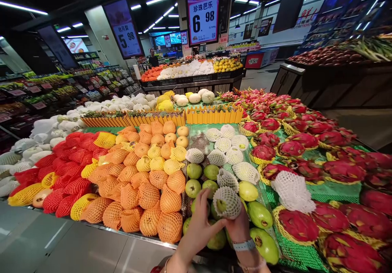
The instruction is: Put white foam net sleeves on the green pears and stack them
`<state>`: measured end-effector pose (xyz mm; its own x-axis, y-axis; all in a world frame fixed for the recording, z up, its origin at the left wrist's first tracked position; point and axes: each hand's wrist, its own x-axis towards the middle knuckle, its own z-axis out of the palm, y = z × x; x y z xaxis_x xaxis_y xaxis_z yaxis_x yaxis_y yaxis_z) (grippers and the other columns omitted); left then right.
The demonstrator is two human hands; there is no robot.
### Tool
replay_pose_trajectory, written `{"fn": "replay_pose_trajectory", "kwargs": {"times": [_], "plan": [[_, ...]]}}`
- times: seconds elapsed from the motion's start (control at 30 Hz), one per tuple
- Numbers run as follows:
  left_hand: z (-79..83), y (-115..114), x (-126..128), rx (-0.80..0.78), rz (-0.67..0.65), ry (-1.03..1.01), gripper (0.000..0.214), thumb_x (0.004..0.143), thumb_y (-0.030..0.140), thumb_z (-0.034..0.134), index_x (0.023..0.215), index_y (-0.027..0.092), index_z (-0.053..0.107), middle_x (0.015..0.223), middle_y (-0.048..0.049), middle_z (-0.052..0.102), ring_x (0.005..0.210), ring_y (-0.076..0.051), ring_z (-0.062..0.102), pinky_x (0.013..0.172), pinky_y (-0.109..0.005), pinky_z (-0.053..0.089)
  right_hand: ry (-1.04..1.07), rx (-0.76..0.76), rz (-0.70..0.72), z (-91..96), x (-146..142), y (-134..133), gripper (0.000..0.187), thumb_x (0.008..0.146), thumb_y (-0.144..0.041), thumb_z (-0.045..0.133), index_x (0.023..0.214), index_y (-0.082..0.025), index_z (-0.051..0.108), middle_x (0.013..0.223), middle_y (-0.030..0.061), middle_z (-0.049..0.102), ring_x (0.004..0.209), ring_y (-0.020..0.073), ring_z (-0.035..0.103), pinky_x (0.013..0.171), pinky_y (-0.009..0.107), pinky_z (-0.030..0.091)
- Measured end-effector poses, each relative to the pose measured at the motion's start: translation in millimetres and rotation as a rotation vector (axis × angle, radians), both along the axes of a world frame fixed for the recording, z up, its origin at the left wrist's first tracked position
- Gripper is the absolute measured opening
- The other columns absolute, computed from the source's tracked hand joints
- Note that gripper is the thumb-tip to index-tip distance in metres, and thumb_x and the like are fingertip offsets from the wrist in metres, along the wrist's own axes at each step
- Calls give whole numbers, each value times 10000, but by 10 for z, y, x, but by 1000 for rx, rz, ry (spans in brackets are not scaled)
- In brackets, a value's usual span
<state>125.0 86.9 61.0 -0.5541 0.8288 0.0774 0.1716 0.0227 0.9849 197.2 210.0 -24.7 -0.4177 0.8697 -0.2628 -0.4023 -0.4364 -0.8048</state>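
A green fruit in a white foam net (227, 202) is held up just over the front of a fruit display. My left hand (200, 224) grips its left side, fingers raised and thumb stretched under it. My right hand (239, 227), with a watch (243, 245) on the wrist, cups the fruit from below and behind, its fingers mostly hidden. Bare green fruits (259, 214) lie right under and around the hands. More white-netted ones (226, 144) sit further back in the same section.
Orange-netted fruit (147, 191) fills the section to the left, with red-netted fruit (70, 162) beyond it. Dragon fruit (298, 224) on green mesh lies to the right, under a loose white net (292, 191). Yellow fences (211, 115) divide the stand. A person (152, 58) stands far back.
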Motion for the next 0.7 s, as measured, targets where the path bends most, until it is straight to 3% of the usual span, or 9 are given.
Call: {"fn": "replay_pose_trajectory", "kwargs": {"times": [0.07,0.17,0.27,0.33,0.43,0.5,0.57,0.7], "plan": [[36,66,-36,-22,-45,263,838,727,274,827,1475,332,453,1618,-118,297,1506,-414,201,1218,-617,176,-7,-131,-13,-39,18,-35,233,805,-519,621,942,-351,705,968,-10,776,887,236,738,690,345,608],[70,221,-110,-168,-286,655,875,682,167,850,1449,339,468,1625,-153,284,1487,-464,215,1146,-705,259,1,-245,11,-47,20,-126,345,716,-520,715,1009,-338,705,1048,-7,769,1005,253,714,737,350,607],[76,341,-216,-279,-457,935,830,722,198,830,1453,264,443,1527,-208,425,1375,-433,424,1048,-629,444,61,-275,43,39,9,-139,416,691,-540,734,1023,-290,717,1073,14,765,1112,263,674,830,356,594],[67,412,-325,-244,-492,1005,787,733,277,826,1431,226,464,1450,-203,502,1289,-389,515,1002,-539,512,129,-293,38,135,20,-85,425,727,-564,707,1048,-286,721,1146,20,750,1170,257,645,879,369,583],[74,626,-621,-149,-372,1031,735,729,353,819,1378,204,510,1401,-171,538,1256,-332,545,1029,-454,505,213,-223,69,257,101,42,436,793,-583,655,1150,-335,694,1322,8,676,1276,241,582,995,427,539],[113,888,-931,-177,-148,1069,686,756,345,792,1365,199,511,1416,-161,522,1293,-316,520,1066,-445,471,233,-116,65,284,201,121,418,819,-570,645,1177,-359,681,1363,1,651,1312,228,560,1091,454,470],[168,1220,-1301,-296,30,1062,627,766,303,779,1330,208,522,1359,-131,562,1268,-291,539,1058,-424,470,221,-31,14,258,331,181,384,813,-547,670,1134,-339,703,1300,21,692,1270,232,597,1133,459,425],[191,1840,-1938,-436,176,1044,559,825,258,705,1324,122,493,1310,-201,547,1227,-337,548,1025,-473,465,124,32,-196,116,656,262,299,740,-475,773,949,-264,743,981,33,783,993,215,715,1040,418,499]]}}
